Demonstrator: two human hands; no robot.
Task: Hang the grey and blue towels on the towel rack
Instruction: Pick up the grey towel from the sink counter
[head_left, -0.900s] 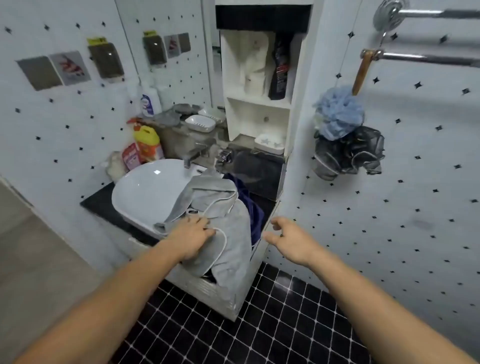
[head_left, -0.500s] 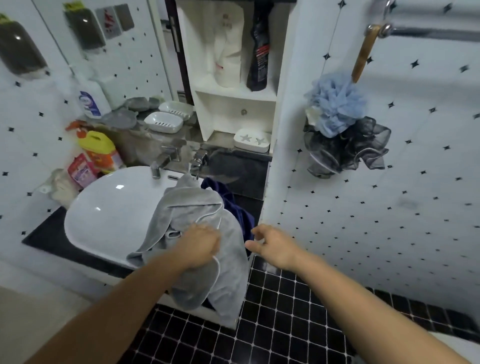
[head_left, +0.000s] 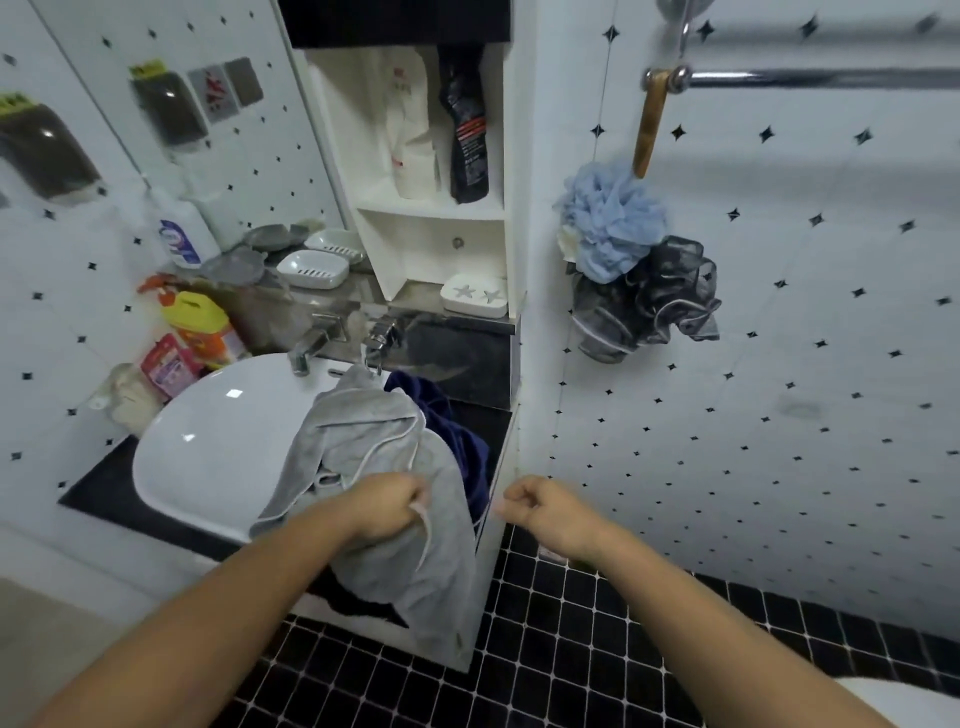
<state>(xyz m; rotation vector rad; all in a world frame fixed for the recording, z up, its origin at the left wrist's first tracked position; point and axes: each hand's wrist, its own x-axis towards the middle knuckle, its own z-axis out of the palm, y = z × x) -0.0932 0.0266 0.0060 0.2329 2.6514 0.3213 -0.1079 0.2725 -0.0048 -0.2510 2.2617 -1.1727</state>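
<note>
**Left hand gathers the grey towel at the sink's edge**

Both bare forearms reach forward and down from the bottom corners of the view, converging toward the right side of the white sink (head_left: 208, 441). The left hand (head_left: 384, 506) is curled knuckles-up into the grey towel (head_left: 374, 436), its fingers bunched around a fold and the towel's pale piped hem, which trails out from under the fist. The towel drapes over the sink's right rim and hangs down past the front of the vanity toward the black tiled floor (head_left: 571, 649).

The right hand (head_left: 540, 509) floats just right of the grey towel, apart from it, wrist level, with fingers loosely curled inward and thumb tucked near the forefinger; it grips nothing.

The blue towel (head_left: 457, 431) lies crumpled behind and to the right of the grey one, on the dark counter between the sink and the white wall, partly covered by the grey fabric.

The towel rack (head_left: 810, 78), chrome bars fixed high on the right wall, is well above both hands. A wooden handle hangs from its left end, with a light blue bath pouf (head_left: 613, 218) and a dark one just below it
</note>
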